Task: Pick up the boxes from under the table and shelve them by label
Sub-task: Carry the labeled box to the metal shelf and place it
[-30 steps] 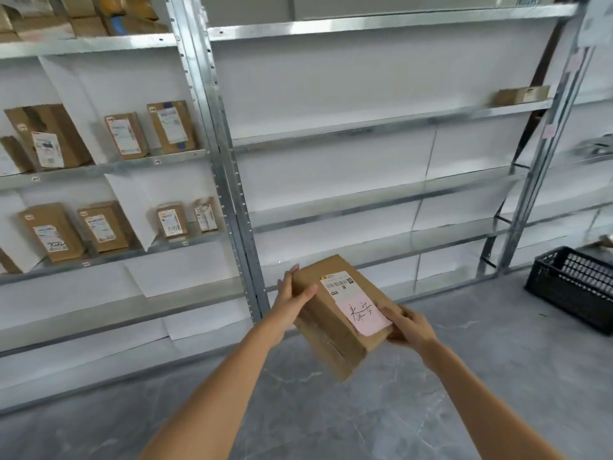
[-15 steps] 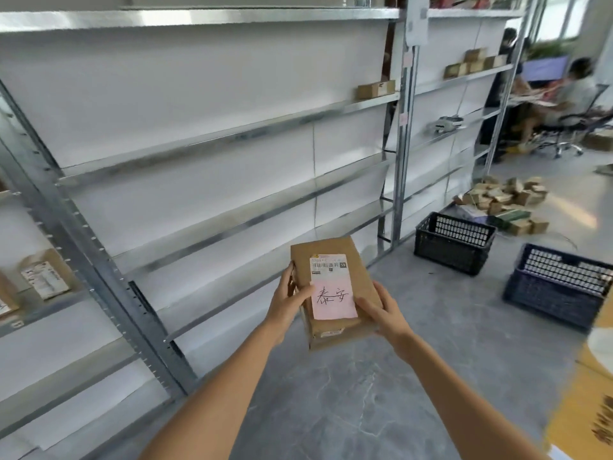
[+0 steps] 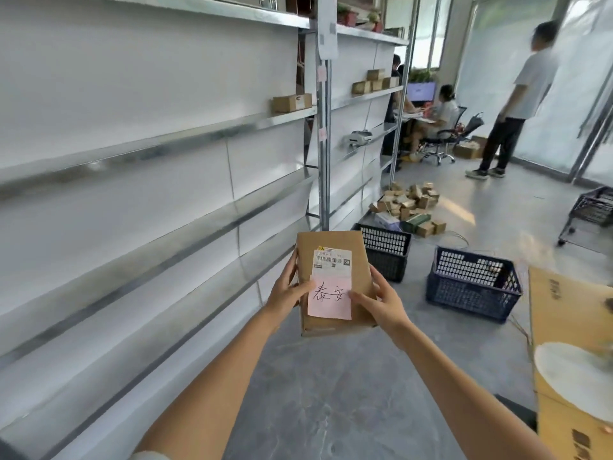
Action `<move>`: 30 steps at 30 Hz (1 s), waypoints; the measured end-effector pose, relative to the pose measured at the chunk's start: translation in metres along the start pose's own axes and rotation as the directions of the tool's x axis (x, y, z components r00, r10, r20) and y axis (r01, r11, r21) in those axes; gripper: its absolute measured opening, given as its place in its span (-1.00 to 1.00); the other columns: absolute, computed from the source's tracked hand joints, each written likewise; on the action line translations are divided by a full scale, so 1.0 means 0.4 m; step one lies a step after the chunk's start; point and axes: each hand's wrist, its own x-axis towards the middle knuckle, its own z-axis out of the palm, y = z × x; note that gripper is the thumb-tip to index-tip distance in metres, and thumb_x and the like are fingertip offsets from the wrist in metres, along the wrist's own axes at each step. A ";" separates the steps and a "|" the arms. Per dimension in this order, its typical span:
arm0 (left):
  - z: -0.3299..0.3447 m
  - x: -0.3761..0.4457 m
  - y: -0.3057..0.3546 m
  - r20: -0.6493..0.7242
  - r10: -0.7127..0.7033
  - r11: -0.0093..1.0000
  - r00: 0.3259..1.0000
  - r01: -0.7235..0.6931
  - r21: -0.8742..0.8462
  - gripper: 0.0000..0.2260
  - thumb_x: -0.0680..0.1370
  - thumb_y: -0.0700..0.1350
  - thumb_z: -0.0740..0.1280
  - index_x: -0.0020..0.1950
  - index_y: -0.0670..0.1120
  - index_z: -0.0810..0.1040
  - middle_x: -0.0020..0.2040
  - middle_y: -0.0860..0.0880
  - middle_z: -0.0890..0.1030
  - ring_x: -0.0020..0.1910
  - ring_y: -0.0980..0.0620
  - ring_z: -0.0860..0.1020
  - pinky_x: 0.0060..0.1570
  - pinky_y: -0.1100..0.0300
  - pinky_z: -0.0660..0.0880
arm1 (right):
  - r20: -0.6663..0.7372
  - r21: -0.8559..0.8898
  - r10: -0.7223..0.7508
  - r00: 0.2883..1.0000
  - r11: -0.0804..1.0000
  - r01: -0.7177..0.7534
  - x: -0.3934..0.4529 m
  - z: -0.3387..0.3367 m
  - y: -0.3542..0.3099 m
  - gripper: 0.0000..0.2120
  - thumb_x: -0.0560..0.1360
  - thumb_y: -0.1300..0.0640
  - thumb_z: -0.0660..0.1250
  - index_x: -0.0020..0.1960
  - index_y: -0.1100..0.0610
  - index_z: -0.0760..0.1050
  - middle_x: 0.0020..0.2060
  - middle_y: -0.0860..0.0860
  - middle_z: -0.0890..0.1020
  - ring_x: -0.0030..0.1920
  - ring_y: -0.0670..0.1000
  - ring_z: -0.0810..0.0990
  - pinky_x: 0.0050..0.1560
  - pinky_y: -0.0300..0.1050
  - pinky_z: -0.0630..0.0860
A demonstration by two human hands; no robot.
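Note:
I hold a brown cardboard box [image 3: 331,242] in front of me with both hands, its top facing me. A white barcode label and a pink handwritten note [image 3: 329,298] are stuck on it. My left hand [image 3: 288,293] grips its left edge with the thumb on the note. My right hand [image 3: 381,302] grips its right edge, thumb also on the note. Metal shelves [image 3: 185,141] run along my left, mostly bare. One small box [image 3: 292,102] sits on a shelf further along, and several more boxes [image 3: 374,80] on the bay beyond.
On the floor ahead stand a black crate [image 3: 384,250] and a dark blue crate [image 3: 474,283]. A pile of small boxes [image 3: 408,207] lies behind them. A cardboard-covered surface [image 3: 570,343] is at my right. One person stands [image 3: 517,104] and another sits [image 3: 441,114] far ahead.
My view has swung right along the shelving, from the stocked left bay to the aisle with crates and people. The box has turned upright in my hands, still held by both.

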 end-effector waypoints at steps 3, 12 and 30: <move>0.018 0.121 0.015 0.048 0.037 0.998 0.998 -0.039 0.041 -0.27 0.51 -0.14 0.36 0.51 0.24 0.00 0.19 0.26 0.40 0.18 0.08 0.45 -0.13 0.30 0.57 | -0.044 -0.041 -0.013 0.999 0.999 0.011 0.102 -0.022 -0.021 -0.30 0.37 0.03 0.49 0.36 -0.35 0.25 0.21 -0.05 0.59 0.19 0.03 0.57 0.23 0.14 0.52; 0.118 0.458 0.014 0.183 0.012 0.999 0.983 -0.017 0.030 -0.24 0.48 -0.17 0.39 0.50 0.23 0.04 0.40 -0.02 0.43 0.35 -0.08 0.43 0.26 -0.19 0.45 | -0.193 -0.088 0.012 0.981 0.996 -0.029 0.356 -0.153 -0.013 -0.23 0.35 -0.02 0.49 0.44 -0.24 0.18 0.06 -0.11 0.56 0.11 0.05 0.56 0.16 0.11 0.55; 0.480 1.198 0.048 0.173 -0.060 0.997 0.983 0.052 0.050 -0.30 0.47 -0.14 0.38 0.50 0.17 0.09 0.15 0.08 0.55 0.20 -0.03 0.53 0.19 -0.10 0.52 | -0.194 -0.068 0.022 0.981 0.997 -0.036 1.030 -0.590 -0.010 -0.29 0.40 0.03 0.47 0.43 -0.23 0.20 0.11 -0.05 0.55 0.07 0.01 0.56 0.07 -0.01 0.55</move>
